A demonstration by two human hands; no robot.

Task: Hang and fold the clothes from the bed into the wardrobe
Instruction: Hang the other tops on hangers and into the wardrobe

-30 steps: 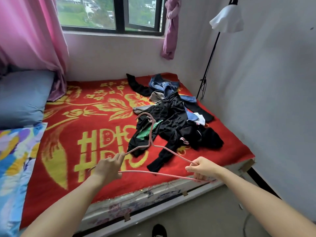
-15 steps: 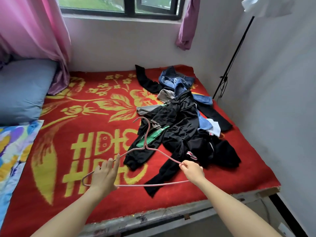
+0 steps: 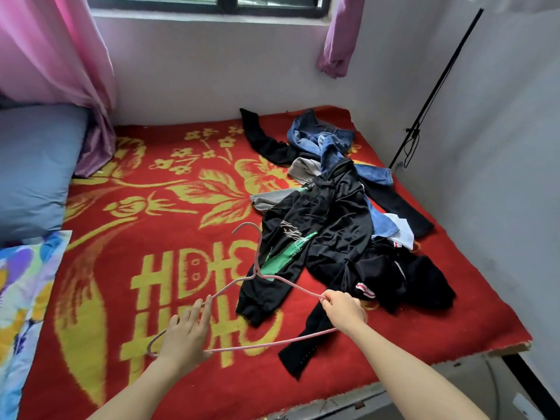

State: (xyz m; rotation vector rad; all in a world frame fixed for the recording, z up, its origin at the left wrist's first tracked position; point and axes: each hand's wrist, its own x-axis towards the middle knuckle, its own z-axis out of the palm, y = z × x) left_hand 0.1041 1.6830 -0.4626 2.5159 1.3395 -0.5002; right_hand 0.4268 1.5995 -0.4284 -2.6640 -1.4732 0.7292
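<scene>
**A:** What is around the bed (image 3: 157, 207)?

**B:** 1 blue pillow (image 3: 33, 165) and 1 floral quilt (image 3: 21, 298) lie at its left side. 2 curtains hang above, 1 pink (image 3: 54, 47) and 1 purple (image 3: 339, 34). 1 black lamp pole (image 3: 436, 86) leans at the right wall.

**A:** And the clothes (image 3: 333, 225)?

**B:** 1 tangled pile on the bed's right half, mostly black, with some blue, grey and white pieces.

**A:** The hands?

**B:** Both are at 1 pink hanger (image 3: 257, 271), held over the blanket just beside the pile, with its hook over a black sleeve. The right hand (image 3: 345, 310) pinches its right arm. The left hand (image 3: 185, 338) touches its left end with straight fingers.
</scene>
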